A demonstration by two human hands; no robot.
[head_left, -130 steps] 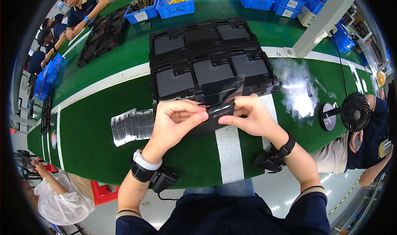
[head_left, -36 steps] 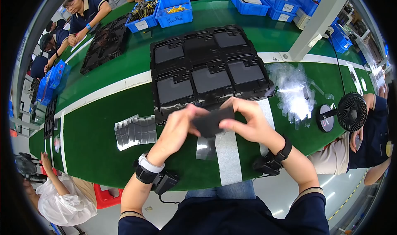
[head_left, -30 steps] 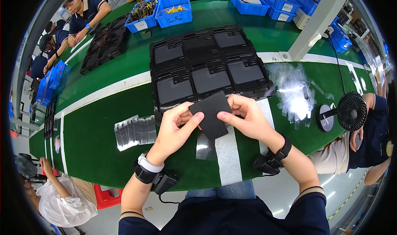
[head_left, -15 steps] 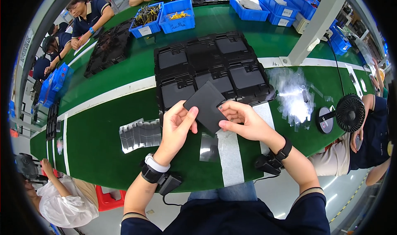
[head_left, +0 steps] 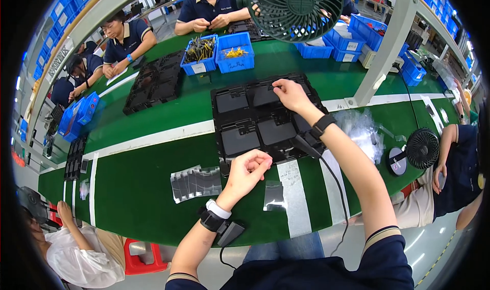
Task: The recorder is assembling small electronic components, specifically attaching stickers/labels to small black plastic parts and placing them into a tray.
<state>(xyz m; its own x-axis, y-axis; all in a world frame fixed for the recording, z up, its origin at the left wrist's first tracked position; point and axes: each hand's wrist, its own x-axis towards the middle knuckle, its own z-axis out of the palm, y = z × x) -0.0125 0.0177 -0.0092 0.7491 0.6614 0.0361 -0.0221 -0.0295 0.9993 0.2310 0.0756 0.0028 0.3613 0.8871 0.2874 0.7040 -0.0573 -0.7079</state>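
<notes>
A black compartment tray (head_left: 232, 160) lies in front of me on the green bench, with flat dark panels in several compartments. My right hand (head_left: 292, 96) reaches over its far row, thumb and fingers pinched at the edge of a dark flat panel (head_left: 264, 95) in the far middle compartment. Part of that panel is hidden by the fingers. My left hand (head_left: 247, 173) hovers by the tray's near edge, fingers curled against the thumb, with nothing visible in them. Just left of that hand lies a row of clear film strips (head_left: 195, 184), and a separate film piece (head_left: 274, 195) is to its right.
A heap of clear film (head_left: 362, 134) lies right of the tray, before a small black fan (head_left: 422, 148). Beyond stand blue bins (head_left: 235, 59) of small parts and another black tray (head_left: 153, 83). A grey post (head_left: 383, 50) rises at right. Co-workers sit around the bench.
My hands have parted. The right hand carried the dark panel from near my body to the tray's far middle compartment; the left let go of it and curled. The view has shifted, showing a large fan overhead.
</notes>
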